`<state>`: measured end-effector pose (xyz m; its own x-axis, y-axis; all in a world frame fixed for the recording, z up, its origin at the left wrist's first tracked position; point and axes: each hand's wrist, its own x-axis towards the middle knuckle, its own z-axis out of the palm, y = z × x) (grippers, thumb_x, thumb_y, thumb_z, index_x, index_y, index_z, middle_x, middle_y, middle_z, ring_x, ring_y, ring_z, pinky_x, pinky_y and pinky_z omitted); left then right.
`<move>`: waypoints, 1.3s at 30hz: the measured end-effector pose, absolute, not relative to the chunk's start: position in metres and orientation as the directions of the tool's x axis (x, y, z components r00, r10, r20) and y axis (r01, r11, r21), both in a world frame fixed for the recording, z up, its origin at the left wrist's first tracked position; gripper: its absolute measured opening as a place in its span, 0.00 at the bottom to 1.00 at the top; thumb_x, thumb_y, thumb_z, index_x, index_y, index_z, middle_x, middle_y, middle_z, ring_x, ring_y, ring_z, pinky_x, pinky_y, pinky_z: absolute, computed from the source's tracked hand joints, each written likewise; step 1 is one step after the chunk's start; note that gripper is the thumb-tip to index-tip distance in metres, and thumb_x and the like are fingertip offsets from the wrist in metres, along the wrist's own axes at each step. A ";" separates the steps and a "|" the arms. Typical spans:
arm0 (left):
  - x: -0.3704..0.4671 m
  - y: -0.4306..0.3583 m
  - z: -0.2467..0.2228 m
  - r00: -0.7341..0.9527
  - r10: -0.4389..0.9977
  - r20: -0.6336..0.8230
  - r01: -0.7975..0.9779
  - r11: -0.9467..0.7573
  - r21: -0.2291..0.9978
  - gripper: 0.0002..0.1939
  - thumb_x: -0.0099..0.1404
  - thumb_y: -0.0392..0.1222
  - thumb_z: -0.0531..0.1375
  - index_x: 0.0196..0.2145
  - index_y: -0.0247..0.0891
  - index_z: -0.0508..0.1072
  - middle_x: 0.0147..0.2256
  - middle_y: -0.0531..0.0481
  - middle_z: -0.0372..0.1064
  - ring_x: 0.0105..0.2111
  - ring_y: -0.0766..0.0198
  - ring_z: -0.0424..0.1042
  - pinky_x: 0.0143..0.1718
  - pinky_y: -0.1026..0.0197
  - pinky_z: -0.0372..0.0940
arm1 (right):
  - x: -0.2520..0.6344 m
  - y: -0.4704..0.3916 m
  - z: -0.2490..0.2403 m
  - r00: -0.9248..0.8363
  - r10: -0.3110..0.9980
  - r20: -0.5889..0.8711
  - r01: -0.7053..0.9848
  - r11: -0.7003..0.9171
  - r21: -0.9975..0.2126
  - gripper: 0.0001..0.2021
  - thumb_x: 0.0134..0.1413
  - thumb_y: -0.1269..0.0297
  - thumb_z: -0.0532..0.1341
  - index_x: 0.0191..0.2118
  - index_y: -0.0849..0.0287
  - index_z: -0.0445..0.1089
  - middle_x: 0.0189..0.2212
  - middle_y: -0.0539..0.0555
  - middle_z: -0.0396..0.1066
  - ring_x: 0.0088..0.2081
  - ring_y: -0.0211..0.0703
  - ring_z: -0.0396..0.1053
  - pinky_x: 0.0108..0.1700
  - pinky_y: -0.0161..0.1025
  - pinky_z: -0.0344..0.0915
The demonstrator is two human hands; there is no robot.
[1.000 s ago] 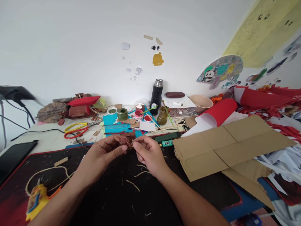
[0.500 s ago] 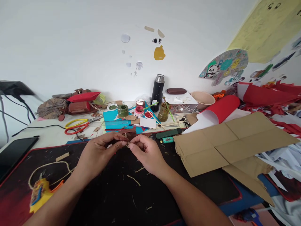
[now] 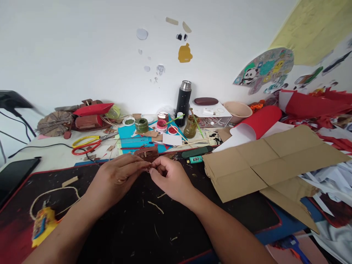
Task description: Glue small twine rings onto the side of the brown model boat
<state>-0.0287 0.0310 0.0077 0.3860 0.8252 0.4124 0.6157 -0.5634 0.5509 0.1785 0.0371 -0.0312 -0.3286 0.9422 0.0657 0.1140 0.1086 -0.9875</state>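
Note:
My left hand (image 3: 118, 176) and my right hand (image 3: 172, 179) meet at their fingertips above the black mat (image 3: 137, 227). Both are closed in a pinch around something small, mostly covered by the fingers; its kind cannot be made out. Just behind the fingertips lies a brown piece (image 3: 147, 153) with a light strip on it. Short bits of twine (image 3: 156, 207) are scattered on the mat below my hands. By my left forearm are a yellow glue gun (image 3: 44, 225) and a loop of twine (image 3: 53, 190).
Scissors (image 3: 86, 143), paint jars (image 3: 141, 125) and a black flask (image 3: 183, 99) stand or lie along the back. Flat cardboard (image 3: 247, 161) covers the right side, near rolled red paper (image 3: 262, 123). A phone (image 3: 16, 179) lies at far left, and a lighter-like green item (image 3: 194, 160) sits behind my right hand.
My left hand has turned over slightly, its fingers now straighter and covering more of the small thing. My right hand stays pinched. The view has shifted a little.

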 end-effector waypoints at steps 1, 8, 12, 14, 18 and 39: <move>-0.029 0.031 0.007 0.387 0.829 0.405 0.626 -0.558 0.545 0.16 0.77 0.49 0.59 0.43 0.49 0.89 0.42 0.45 0.87 0.41 0.52 0.84 0.46 0.55 0.77 | 0.179 0.037 -0.031 -0.327 0.943 0.069 0.120 0.114 -0.986 0.05 0.62 0.61 0.65 0.37 0.55 0.73 0.23 0.44 0.65 0.26 0.38 0.61 0.29 0.37 0.56; -0.023 0.032 0.009 0.335 0.892 0.303 0.642 -0.451 0.620 0.14 0.73 0.53 0.62 0.38 0.48 0.86 0.40 0.46 0.86 0.39 0.51 0.83 0.46 0.55 0.75 | 0.182 0.037 -0.027 -0.303 0.952 0.043 0.109 0.080 -0.991 0.05 0.63 0.60 0.65 0.36 0.55 0.74 0.25 0.45 0.69 0.27 0.39 0.64 0.30 0.37 0.58; -0.020 0.029 0.011 0.260 0.942 0.213 0.622 -0.332 0.709 0.15 0.70 0.59 0.65 0.36 0.49 0.85 0.39 0.48 0.86 0.38 0.50 0.82 0.43 0.55 0.74 | 0.183 0.036 -0.028 -0.299 0.954 0.039 0.086 0.068 -0.994 0.05 0.63 0.60 0.66 0.37 0.55 0.74 0.26 0.46 0.69 0.27 0.39 0.65 0.30 0.37 0.58; -0.020 0.028 0.011 0.179 0.970 0.165 0.622 -0.242 0.744 0.15 0.67 0.61 0.66 0.35 0.49 0.85 0.37 0.49 0.86 0.36 0.50 0.82 0.43 0.55 0.73 | 0.183 0.035 -0.028 -0.298 0.953 0.059 0.064 0.082 -0.995 0.06 0.64 0.59 0.66 0.38 0.55 0.75 0.27 0.47 0.71 0.28 0.40 0.66 0.31 0.37 0.59; -0.023 0.030 0.010 0.097 0.992 0.086 0.583 -0.127 0.802 0.19 0.64 0.65 0.67 0.33 0.48 0.85 0.36 0.49 0.86 0.37 0.49 0.82 0.44 0.53 0.74 | 0.182 0.034 -0.028 -0.327 0.942 0.069 0.036 0.086 -0.996 0.10 0.65 0.54 0.67 0.40 0.55 0.75 0.29 0.48 0.72 0.28 0.39 0.66 0.31 0.37 0.58; -0.025 0.036 0.009 0.241 0.966 -0.089 0.386 -0.011 0.922 0.21 0.59 0.65 0.73 0.32 0.44 0.86 0.32 0.47 0.83 0.33 0.54 0.78 0.36 0.57 0.72 | 0.187 0.034 -0.025 -0.408 0.913 -0.006 -0.085 -0.045 -0.995 0.19 0.65 0.43 0.67 0.36 0.54 0.71 0.21 0.42 0.63 0.21 0.35 0.59 0.24 0.34 0.54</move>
